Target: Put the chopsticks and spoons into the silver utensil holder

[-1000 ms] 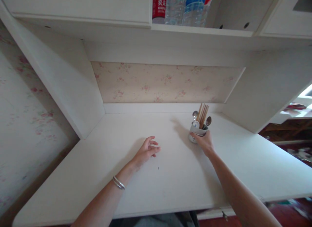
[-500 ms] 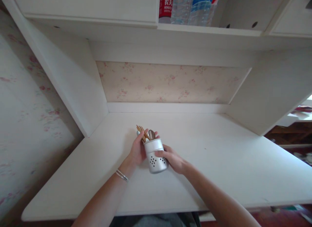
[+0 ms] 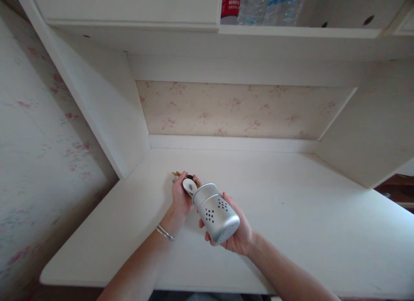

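My right hand (image 3: 237,236) grips a white perforated utensil holder (image 3: 216,211) from below and tips it far over to the left, its mouth pointing at my left hand. My left hand (image 3: 180,195), with a thin silver bracelet on the wrist, is closed round the utensils (image 3: 187,183) sliding out of the holder: a white spoon with a blue pattern, a darker spoon and the tips of wooden chopsticks. Both hands hover just above the white desk top (image 3: 291,206), left of its middle.
The desk sits in a white alcove with side panels left and right and a floral wallpaper back wall (image 3: 239,109). Overhead, a shelf holds water bottles (image 3: 258,5), one with a red label. A floral wall runs along the left.
My right hand carried the holder from the back right of the desk over to my left hand, then tipped it from upright to nearly lying. My left hand closed round the utensils.
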`<control>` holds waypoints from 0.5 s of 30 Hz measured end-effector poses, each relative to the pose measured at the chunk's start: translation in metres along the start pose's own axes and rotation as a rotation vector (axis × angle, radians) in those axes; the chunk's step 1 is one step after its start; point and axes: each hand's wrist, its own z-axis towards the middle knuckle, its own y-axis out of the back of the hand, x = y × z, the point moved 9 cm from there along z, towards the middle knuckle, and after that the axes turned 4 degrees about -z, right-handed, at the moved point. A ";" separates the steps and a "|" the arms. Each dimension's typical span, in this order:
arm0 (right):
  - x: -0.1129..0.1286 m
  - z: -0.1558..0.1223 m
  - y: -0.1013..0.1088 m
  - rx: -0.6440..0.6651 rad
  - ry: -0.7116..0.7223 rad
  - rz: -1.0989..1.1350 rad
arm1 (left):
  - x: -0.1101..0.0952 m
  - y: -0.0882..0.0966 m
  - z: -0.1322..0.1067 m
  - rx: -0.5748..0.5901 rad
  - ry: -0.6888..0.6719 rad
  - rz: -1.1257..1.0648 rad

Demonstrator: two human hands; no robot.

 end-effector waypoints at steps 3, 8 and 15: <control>0.000 -0.002 0.004 -0.006 0.013 -0.007 | -0.003 0.001 0.008 -0.068 0.028 -0.074; 0.005 -0.002 0.012 -0.046 0.030 0.009 | -0.022 -0.005 0.033 -0.026 -0.021 -0.028; 0.014 -0.010 0.017 -0.150 0.081 0.092 | -0.107 0.005 0.083 -0.319 -0.276 0.606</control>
